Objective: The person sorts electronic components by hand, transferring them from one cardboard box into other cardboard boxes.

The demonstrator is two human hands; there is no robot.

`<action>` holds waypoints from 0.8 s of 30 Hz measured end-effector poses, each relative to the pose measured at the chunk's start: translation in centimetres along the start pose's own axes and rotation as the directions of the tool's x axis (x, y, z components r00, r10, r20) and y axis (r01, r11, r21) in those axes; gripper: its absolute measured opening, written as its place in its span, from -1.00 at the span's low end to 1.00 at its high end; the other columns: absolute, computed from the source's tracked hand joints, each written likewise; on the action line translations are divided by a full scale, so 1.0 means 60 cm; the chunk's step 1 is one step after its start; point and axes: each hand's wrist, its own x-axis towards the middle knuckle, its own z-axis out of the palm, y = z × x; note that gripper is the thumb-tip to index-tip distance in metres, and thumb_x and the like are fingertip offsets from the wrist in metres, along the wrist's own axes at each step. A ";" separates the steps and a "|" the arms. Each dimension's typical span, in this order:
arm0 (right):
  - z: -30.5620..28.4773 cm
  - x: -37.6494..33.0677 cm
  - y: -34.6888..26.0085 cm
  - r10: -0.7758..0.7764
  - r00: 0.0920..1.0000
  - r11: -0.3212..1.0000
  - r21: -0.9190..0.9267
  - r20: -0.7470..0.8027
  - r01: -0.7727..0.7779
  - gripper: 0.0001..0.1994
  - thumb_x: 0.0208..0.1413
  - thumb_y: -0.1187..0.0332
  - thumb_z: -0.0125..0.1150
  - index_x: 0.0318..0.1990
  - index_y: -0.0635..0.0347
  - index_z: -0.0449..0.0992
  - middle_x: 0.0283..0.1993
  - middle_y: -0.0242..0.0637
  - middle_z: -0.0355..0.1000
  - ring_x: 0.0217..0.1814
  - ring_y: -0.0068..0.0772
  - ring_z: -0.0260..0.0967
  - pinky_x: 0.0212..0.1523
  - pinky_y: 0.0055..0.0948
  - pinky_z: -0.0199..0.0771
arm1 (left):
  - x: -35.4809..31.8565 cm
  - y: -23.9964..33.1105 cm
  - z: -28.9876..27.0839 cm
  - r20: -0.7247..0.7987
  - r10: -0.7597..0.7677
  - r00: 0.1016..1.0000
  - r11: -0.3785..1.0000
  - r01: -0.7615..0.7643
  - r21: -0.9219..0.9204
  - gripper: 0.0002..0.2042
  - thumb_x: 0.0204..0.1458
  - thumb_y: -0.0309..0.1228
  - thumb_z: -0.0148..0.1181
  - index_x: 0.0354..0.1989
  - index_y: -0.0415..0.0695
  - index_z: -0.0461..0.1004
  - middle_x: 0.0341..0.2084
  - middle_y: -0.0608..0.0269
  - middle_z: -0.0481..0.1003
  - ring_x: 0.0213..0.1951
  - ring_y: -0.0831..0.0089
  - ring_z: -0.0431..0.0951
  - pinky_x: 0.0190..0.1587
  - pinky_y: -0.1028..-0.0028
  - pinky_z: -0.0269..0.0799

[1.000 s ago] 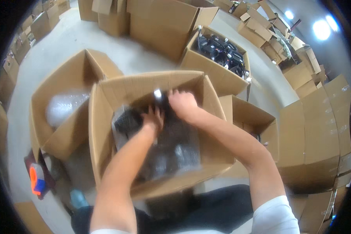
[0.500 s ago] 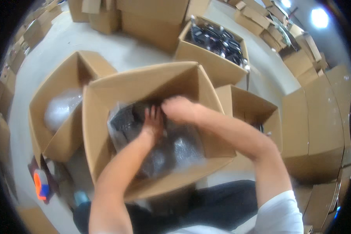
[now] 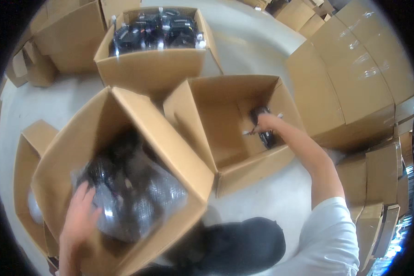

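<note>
My left hand (image 3: 79,217) is inside the front cardboard box (image 3: 163,138), its fingers spread at the edge of a clear bubble-wrap sheet (image 3: 140,207). Dark parts (image 3: 119,158) lie under and against the wrap, their shapes blurred. Off to the right, my right hand (image 3: 267,123) reaches down into a second cardboard box (image 3: 216,108). Its fingers are closed on a black part (image 3: 266,138) with white-tipped leads at that box's bottom; the fingertips are partly hidden behind the hand.
Behind stands an open box (image 3: 152,66) filled with black cabled parts (image 3: 158,30). Another open box (image 3: 25,170) with bubble wrap is at the far left. Tall stacked cartons (image 3: 349,69) line the right side, and more cartons (image 3: 69,37) stand at the back left.
My right hand has left the front box and gone into the right-hand box. My left hand has shifted to the wrap's left edge. The view has turned right.
</note>
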 end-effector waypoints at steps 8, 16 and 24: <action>0.253 0.111 0.143 -0.015 0.934 1.000 -0.018 -0.357 0.009 -0.72 0.10 0.36 0.17 -0.09 0.37 0.49 -0.16 0.11 0.58 -0.13 0.11 0.59 -0.10 -0.03 0.62 | -0.081 0.013 -0.016 -0.106 -0.207 0.972 0.974 0.195 -0.114 -0.37 0.03 -0.49 0.27 0.35 -0.23 0.28 0.42 -0.16 0.14 0.43 -0.10 0.16 0.45 0.18 0.10; -0.081 -0.157 -0.020 0.039 0.859 0.302 0.826 -0.510 0.477 -0.55 0.00 0.41 0.36 0.10 0.27 0.52 -0.03 -0.26 0.57 -0.04 -0.43 0.52 0.05 -0.40 0.52 | -0.087 -0.010 -0.019 -0.278 -0.105 0.955 0.958 0.023 -0.284 -0.46 0.14 -0.42 0.27 0.29 -0.33 0.33 0.32 -0.19 0.30 0.33 -0.07 0.33 0.37 0.21 0.23; -0.280 -0.437 -0.490 -0.432 0.746 0.157 0.772 -0.507 0.615 -0.40 0.07 0.33 0.35 0.27 0.31 0.34 0.04 -0.26 0.48 0.06 -0.47 0.44 0.14 -0.40 0.46 | -0.038 0.010 0.016 -0.275 -0.165 0.947 -0.163 -0.301 -0.939 -0.33 0.22 -0.18 0.31 0.34 -0.37 0.22 0.14 -0.04 0.48 0.16 0.27 0.50 0.23 0.26 0.43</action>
